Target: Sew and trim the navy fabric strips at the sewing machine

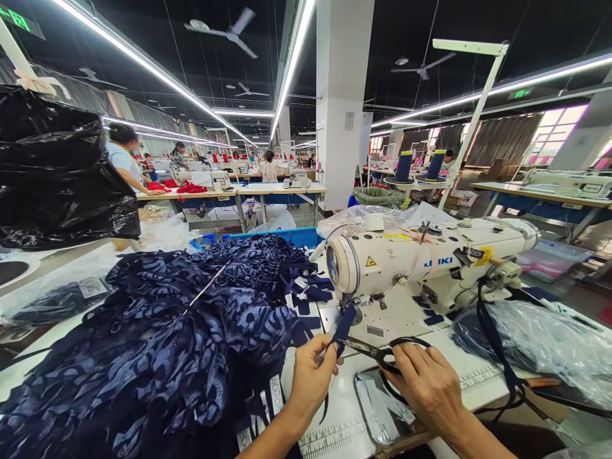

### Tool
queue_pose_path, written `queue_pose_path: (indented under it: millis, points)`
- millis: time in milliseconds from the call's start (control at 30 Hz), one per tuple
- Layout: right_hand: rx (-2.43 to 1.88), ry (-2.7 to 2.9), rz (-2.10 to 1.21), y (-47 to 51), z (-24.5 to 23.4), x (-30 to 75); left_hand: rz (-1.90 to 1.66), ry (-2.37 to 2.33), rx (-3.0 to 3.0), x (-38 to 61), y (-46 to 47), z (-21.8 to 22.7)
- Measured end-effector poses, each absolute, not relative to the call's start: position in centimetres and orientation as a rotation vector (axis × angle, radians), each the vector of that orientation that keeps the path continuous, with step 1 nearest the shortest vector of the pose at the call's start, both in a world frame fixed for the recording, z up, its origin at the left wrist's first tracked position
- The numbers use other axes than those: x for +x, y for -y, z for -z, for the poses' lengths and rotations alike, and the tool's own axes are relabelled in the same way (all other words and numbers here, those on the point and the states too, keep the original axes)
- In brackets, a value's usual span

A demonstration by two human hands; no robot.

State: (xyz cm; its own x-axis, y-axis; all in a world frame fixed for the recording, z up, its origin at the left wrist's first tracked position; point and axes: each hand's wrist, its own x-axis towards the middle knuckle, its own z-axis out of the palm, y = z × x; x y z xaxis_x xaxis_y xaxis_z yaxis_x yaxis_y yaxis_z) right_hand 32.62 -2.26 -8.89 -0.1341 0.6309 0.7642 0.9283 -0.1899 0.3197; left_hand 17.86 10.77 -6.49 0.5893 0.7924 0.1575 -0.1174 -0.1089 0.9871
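My left hand [310, 373] pinches a dark navy fabric strip [343, 326] in front of the sewing machine's needle area. In my right hand [425, 386] is a pair of black-handled scissors [368, 349], fingers wrapped through the loops. The blades point left and reach the strip beside my left fingertips; whether they are cutting it I cannot tell. Behind both hands stands a white sewing machine [382, 261]. Below the scissors, a metal tray [359, 390] with white labels lies on the tabletop. To the left spreads a large heap of navy patterned lace garments [157, 338].
Bagged dark material in clear plastic [549, 344] lies at right, with a dark strap [492, 331] hanging beside it. A black plastic bag [62, 172] bulges at upper left. Thread cones [403, 167] stand behind the machine. Several people work at tables farther back.
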Motion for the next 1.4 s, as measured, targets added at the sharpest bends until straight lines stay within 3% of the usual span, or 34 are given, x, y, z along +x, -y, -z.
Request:
queue_pose_path:
  millis: [333, 667, 900, 1133, 1400]
  points:
    - [-1.685, 1.692, 1.127, 1.7, 9.5, 33.2, -0.615, -0.517, 1.343, 18.1, -11.5, 6.5]
    - [-1.75, 1.378, 0.388, 1.7, 10.5, 32.4, -0.607, -0.554, 1.339, 18.3, -11.5, 7.3]
    - [-1.673, 1.177, -0.473, 1.9, 10.3, 31.2, -0.631, -0.561, 1.381, 18.3, -12.0, 7.4]
    - [-1.673, 1.064, -0.524, 2.4, 9.9, 32.5, -0.546, -0.411, 1.302, 18.1, -11.8, 7.6]
    - [-1.761, 1.218, -0.672, 3.4, 8.4, 32.3, -0.652, -0.554, 1.317, 18.4, -11.4, 7.4]
